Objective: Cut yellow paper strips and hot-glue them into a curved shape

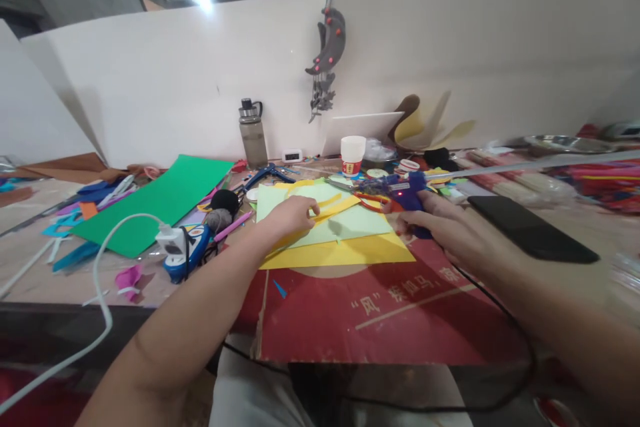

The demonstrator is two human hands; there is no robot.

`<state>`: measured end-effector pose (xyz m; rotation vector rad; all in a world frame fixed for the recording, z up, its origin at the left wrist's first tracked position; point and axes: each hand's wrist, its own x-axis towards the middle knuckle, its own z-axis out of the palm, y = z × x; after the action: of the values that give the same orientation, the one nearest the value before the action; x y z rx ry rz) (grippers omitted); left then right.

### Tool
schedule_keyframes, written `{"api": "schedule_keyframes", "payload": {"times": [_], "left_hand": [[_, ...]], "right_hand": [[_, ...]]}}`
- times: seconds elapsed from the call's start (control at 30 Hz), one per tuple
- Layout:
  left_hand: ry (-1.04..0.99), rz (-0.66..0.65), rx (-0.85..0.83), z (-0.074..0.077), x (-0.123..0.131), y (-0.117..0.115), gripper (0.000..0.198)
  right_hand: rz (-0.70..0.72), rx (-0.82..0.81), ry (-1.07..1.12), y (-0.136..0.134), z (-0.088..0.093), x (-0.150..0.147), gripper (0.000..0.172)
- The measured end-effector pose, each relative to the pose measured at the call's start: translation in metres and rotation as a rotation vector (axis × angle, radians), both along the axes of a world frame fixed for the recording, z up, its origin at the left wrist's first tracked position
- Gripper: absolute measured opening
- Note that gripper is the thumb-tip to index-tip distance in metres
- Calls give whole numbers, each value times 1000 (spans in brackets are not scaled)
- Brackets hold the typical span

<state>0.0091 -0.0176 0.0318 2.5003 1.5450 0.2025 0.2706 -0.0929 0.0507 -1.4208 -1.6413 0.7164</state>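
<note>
Lower centre of the frame: a worn red cardboard sheet [380,307] with white characters covers the near edge of the counter [600,227], a black cord [530,363] looping across its right corner. Just beyond it lies a yellow sheet [345,253] with a pale green sheet [350,223] laid on top.

The left hand [295,213], centre frame, rests on the green sheet with its fingers bent down on the end of a yellow paper strip [335,208]; whether they pinch it or only press it cannot be told. To the right, the right hand [440,230] is wrapped tight around the grip of a blue glue gun [405,195], whose nozzle points left toward the strip, close to it, a red light glowing on its body.

A black phone [530,235] lies flat at right of the hand. At left, a white cable [107,323] runs up to a white plug [167,239], with a large green sheet [155,203] behind.

Farther back stand a water bottle [253,133] and a white cup [353,155]. A dark moon ornament [329,43] hangs on the white wall board [475,60], upper centre.
</note>
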Motion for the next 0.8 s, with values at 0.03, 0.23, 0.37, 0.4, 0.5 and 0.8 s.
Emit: {"api": "schedule_keyframes", "payload": {"times": [0.03,0.23,0.37,0.4,0.5,0.8], "left_hand": [[-11,5,5,0,0,-1,29],[-43,61,65,-2,5,-8,22],[-24,101,61,0,9,-11,22],[-22,109,61,0,10,-12,22],[-19,119,78,1,11,-15,22],[-16,113,113,-7,14,-13,19]], "right_hand": [[64,-12,-45,1,0,-2,14],[210,45,-201,8,-17,-11,30],[190,89,-346,14,-33,-11,28],[191,105,-381,15,-36,-11,27],[193,146,-445,18,-39,-10,26],[153,121,-535,16,-40,-17,27]]}}
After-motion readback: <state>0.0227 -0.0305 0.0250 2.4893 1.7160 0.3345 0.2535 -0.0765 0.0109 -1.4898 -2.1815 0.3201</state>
